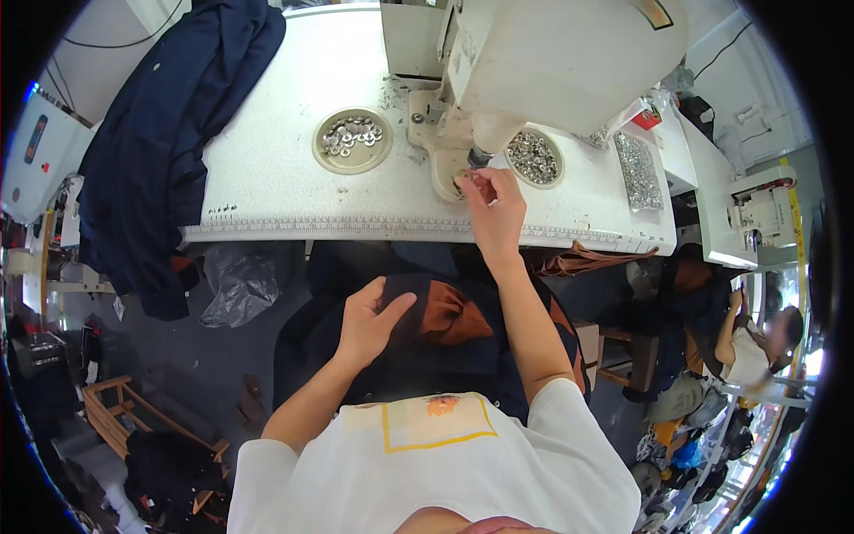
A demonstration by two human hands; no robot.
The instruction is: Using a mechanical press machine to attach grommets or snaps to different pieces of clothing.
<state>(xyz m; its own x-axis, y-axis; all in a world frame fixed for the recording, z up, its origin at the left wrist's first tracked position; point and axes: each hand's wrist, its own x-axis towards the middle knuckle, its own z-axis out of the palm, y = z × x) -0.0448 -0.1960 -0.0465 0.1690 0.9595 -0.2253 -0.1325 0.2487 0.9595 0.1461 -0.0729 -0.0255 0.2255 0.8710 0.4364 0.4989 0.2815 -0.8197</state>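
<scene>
A white press machine (pixel 543 67) stands on the table, its plunger just above a small lower die. There my right hand (pixel 498 209) reaches in with thumb and fingertips pinched together. Whatever small piece they hold is too small to make out. Across my lap lies a navy garment (pixel 458 356) with a rust-brown lining (pixel 455 313) showing. My left hand (pixel 366 327) grips its edge, thumb on top and fingers curled round the cloth. A round dish of silvery metal fasteners (pixel 351 135) sits left of the machine, and another dish of small metal parts (pixel 535 156) sits right.
A ruler strip (pixel 374 228) runs along the front of the white table (pixel 267 191). Another navy garment (pixel 165 151) hangs over its left end. A clear bag of metal parts (pixel 639 173) lies at the right. Beyond, a person (pixel 747 347) sits near another machine.
</scene>
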